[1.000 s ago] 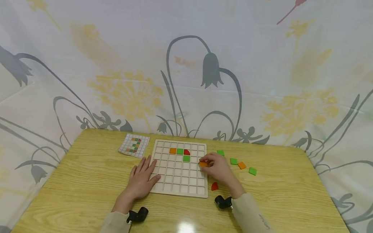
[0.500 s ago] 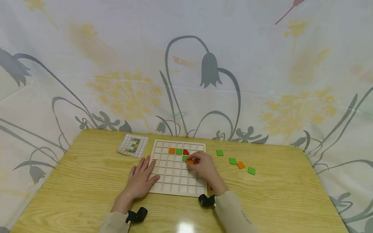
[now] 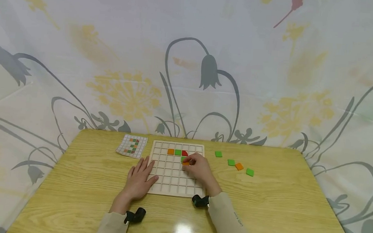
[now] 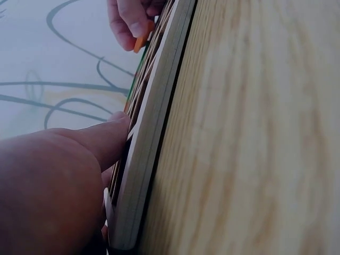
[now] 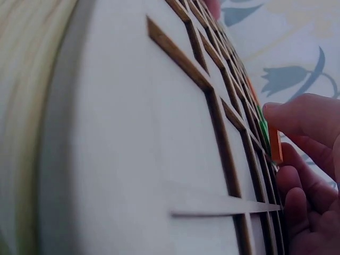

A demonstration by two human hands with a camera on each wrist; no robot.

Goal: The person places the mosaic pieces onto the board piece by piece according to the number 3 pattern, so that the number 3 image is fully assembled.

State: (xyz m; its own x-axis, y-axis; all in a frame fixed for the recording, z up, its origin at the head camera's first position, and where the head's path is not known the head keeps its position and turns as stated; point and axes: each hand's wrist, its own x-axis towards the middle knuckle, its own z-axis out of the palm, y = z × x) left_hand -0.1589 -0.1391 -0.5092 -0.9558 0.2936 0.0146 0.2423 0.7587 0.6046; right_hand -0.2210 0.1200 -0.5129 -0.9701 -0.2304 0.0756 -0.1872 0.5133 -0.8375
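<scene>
A pale wooden grid board (image 3: 165,189) lies on the table with square cells. In its upper rows sit an orange tile (image 3: 170,151), a green tile (image 3: 178,152), a red quarter-round tile (image 3: 184,153) and, below the red one, a second green tile (image 3: 182,159), partly covered by fingers. My right hand (image 3: 199,169) pinches an orange square tile (image 5: 275,144) between thumb and fingers, close over the cell below that green tile. My left hand (image 3: 138,180) rests with fingers spread on the board's left edge, its thumb (image 4: 114,133) lying on the frame.
A paper card (image 3: 132,146) with a printed coloured grid pattern lies left of the board. On the right are loose green tiles (image 3: 218,154) and an orange tile (image 3: 239,166). Each wrist wears a black camera (image 3: 135,215). A flower-patterned curtain (image 3: 189,77) hangs behind the table.
My right hand has carried the orange tile left from the board's right edge to beneath the placed green tile. My left hand has stayed on the board's edge.
</scene>
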